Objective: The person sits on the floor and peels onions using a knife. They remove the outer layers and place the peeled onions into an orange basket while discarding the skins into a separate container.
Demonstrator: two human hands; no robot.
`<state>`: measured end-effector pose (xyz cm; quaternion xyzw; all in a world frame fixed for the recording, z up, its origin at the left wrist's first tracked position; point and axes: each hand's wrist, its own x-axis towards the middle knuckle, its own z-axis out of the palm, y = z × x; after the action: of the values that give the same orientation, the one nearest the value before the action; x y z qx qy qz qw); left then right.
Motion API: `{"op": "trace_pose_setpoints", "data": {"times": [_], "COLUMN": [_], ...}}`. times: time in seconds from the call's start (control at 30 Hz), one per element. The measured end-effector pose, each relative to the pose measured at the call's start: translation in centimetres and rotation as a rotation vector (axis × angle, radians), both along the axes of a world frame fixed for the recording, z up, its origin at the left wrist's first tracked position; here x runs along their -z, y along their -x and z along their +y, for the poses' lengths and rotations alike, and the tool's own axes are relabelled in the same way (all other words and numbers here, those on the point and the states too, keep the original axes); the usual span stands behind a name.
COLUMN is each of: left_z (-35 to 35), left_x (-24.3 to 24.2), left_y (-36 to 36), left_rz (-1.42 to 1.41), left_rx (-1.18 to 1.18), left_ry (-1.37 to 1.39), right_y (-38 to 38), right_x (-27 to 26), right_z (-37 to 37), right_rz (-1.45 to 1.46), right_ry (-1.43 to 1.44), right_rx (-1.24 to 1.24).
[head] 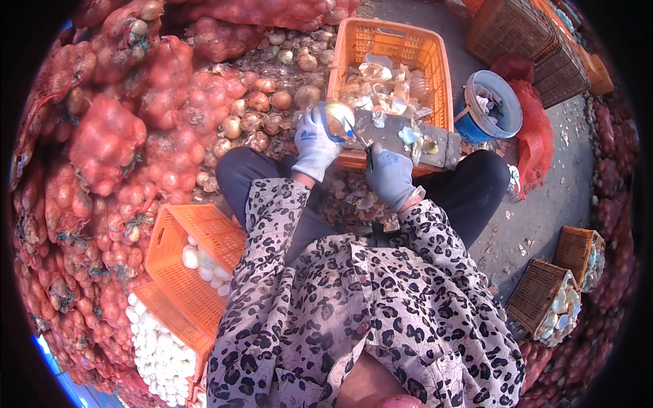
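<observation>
My gloved left hand (317, 137) holds a yellow onion (339, 120) from its left side, above the left end of a board (380, 130). In my gloved right hand (389, 171) is a small knife (359, 136), its blade pointing up and left to the onion's right side. The board lies across the near end of an orange plastic crate (445, 71) that has onion skins (393, 84) in it. Pieces of skin also lie on the board's right part. Whether the blade touches the onion is hard to tell.
Loose unpeeled onions (258, 101) and red mesh sacks of onions (107, 145) lie at the left. Orange crates (196, 239) with peeled white onions stand lower left. Right of the board are a blue-and-white bucket (472, 120), a red mesh bag (533, 137) and stacked crates (510, 35).
</observation>
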<state>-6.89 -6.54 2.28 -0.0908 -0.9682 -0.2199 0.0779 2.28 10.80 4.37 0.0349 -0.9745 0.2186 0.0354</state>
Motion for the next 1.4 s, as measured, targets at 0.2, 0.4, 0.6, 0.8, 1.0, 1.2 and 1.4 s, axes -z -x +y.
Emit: {"op": "trace_pose_setpoints", "data": {"times": [0.2, 0.4, 0.6, 0.8, 1.0, 1.2, 1.4], "left_z": [1.2, 1.7, 2.3, 2.5, 2.0, 1.4, -0.5], "left_x": [-0.4, -1.0, -0.9, -1.2, -1.2, -0.5, 1.6], "left_y": [0.0, -0.1, -0.3, 0.2, 0.1, 0.1, 0.3], "left_rz": [0.1, 0.105, 0.197, 0.109, 0.121, 0.219, 0.274], "left_rx": [0.019, 0.066, 0.1, 0.078, 0.154, 0.205, 0.239], "left_ry": [0.153, 0.219, 0.279, 0.22, 0.252, 0.188, 0.085], "right_y": [0.0, -0.4, 1.0, 2.6, 4.2, 4.7, 4.6], "right_x": [-0.7, -0.8, 0.6, 0.5, 0.4, 0.3, 1.8], "right_z": [0.3, 0.5, 0.2, 0.7, 2.3, 2.3, 2.8], "right_rz": [0.012, -0.011, -0.019, -0.051, -0.48, -0.634, -0.658], "right_ry": [-0.056, -0.075, -0.097, 0.043, 0.698, 1.044, 1.28], "right_rx": [0.011, 0.017, 0.075, 0.108, 0.187, 0.215, 0.325]}}
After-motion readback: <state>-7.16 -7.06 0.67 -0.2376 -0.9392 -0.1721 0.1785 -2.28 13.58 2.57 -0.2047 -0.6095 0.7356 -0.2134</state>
